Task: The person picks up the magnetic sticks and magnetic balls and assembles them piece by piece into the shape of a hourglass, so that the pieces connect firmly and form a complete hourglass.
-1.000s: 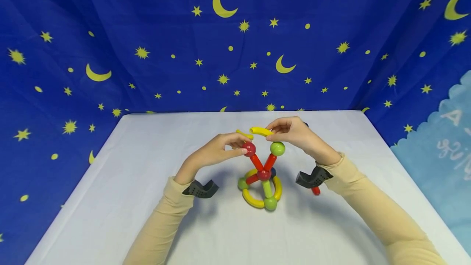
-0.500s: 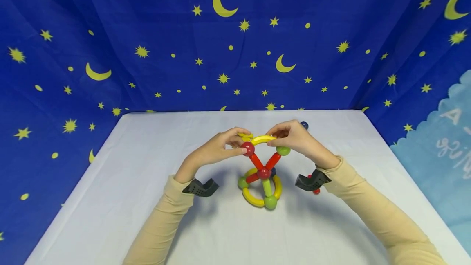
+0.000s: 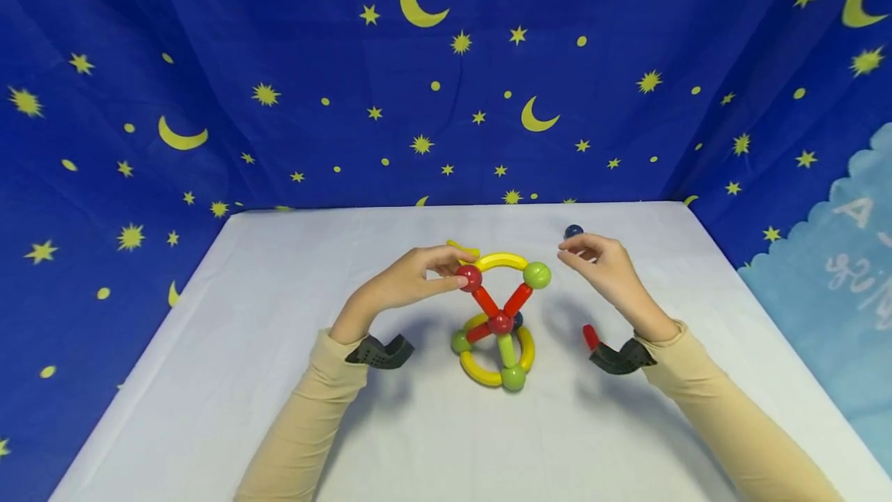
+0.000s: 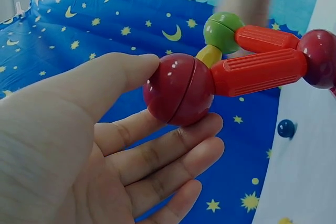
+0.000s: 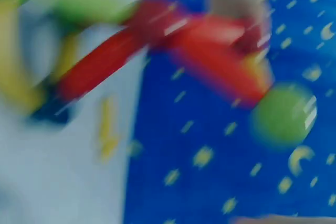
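Note:
A magnetic ball-and-stick model stands on the table. Its base is a ring of yellow curved sticks [image 3: 481,369], and red sticks [image 3: 517,300] fork upward from a central red ball [image 3: 500,322]. At the upper left, my left hand [image 3: 411,279] pinches the top red ball [image 4: 178,89] between thumb and fingers. A yellow curved stick [image 3: 503,259] bridges that ball and the top green ball [image 3: 537,276]. My right hand [image 3: 609,273] is in the air to the right of the model, fingers loosely bent and holding nothing. The right wrist view is blurred.
Beyond the right hand's fingertips lies a dark blue ball [image 3: 574,232]. A red stick [image 3: 590,336] lies by the right wrist mount, partly covered. Another yellow stick [image 3: 461,248] lies behind the left fingers. A blue star-patterned cloth [image 3: 334,53] hangs behind the table.
The right hand lowered the yellow curved stick between the top red and green balls, let it go and moved away to the right. The top green ball shifted slightly right. The left hand stayed.

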The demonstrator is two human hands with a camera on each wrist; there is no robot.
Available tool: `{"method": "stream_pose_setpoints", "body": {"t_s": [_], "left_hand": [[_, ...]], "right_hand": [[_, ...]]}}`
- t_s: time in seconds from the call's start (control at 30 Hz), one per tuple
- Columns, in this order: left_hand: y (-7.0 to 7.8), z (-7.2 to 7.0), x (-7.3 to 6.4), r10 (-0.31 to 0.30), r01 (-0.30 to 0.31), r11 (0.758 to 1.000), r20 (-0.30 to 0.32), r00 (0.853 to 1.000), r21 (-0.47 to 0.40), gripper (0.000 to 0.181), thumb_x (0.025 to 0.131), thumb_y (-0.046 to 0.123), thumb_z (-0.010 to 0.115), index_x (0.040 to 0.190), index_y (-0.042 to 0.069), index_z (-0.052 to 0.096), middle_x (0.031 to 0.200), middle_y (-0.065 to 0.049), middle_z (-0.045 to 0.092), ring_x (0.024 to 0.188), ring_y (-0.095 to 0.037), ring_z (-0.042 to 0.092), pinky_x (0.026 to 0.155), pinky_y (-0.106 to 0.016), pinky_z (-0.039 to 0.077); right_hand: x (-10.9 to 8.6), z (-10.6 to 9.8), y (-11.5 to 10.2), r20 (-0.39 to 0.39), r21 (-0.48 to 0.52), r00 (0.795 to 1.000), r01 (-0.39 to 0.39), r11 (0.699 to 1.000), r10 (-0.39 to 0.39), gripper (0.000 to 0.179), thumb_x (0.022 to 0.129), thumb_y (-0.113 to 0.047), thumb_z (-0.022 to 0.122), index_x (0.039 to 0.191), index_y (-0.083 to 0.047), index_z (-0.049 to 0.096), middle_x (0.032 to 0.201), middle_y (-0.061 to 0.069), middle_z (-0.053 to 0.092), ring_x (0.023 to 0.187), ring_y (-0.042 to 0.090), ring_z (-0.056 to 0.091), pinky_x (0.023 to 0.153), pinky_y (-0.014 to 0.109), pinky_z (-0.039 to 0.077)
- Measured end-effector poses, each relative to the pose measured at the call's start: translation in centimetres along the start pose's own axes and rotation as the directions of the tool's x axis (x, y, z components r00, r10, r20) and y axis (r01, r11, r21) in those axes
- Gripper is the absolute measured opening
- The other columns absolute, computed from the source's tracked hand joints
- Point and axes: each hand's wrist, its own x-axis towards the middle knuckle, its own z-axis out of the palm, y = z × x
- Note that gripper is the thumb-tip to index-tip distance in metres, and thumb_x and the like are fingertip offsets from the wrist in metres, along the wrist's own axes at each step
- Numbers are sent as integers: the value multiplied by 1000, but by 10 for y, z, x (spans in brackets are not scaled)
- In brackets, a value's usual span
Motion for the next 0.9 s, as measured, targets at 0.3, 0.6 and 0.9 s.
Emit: {"method": "stream_pose_setpoints", "body": {"t_s": [0.3, 0.6, 0.9], "left_hand": [[2, -2, -1, -17, 17, 1000, 6, 1000, 13, 27, 92, 25, 63, 116, 11, 63, 106, -4, 68, 104, -19, 60, 91, -40, 47], [1, -4, -4, -6, 6, 1000, 18, 1000, 4, 22, 85, 23, 72, 103, 12, 64, 100, -2, 69, 102, -18, 60, 97, -45, 45], [4, -7, -6, 7, -7, 1000, 38, 999, 6, 20, 82, 24, 75, 95, 14, 64, 95, 1, 69, 100, -15, 60, 95, -41, 45]], "right_hand": [[-49, 17, 74, 243, -146, 953, -148, 978, 181, 30, 78, -13, 73, 99, 6, 64, 74, 8, 59, 63, 13, 49, 56, 26, 40], [-52, 30, 42, 13, 126, 999, -44, 991, 42, 26, 80, -4, 73, 103, 5, 65, 88, 15, 68, 72, 0, 58, 63, 19, 51], [-65, 49, -21, -108, 484, 988, 153, 861, -114, 23, 78, 7, 71, 98, 9, 58, 88, -11, 61, 81, 1, 64, 70, 19, 56]]}}
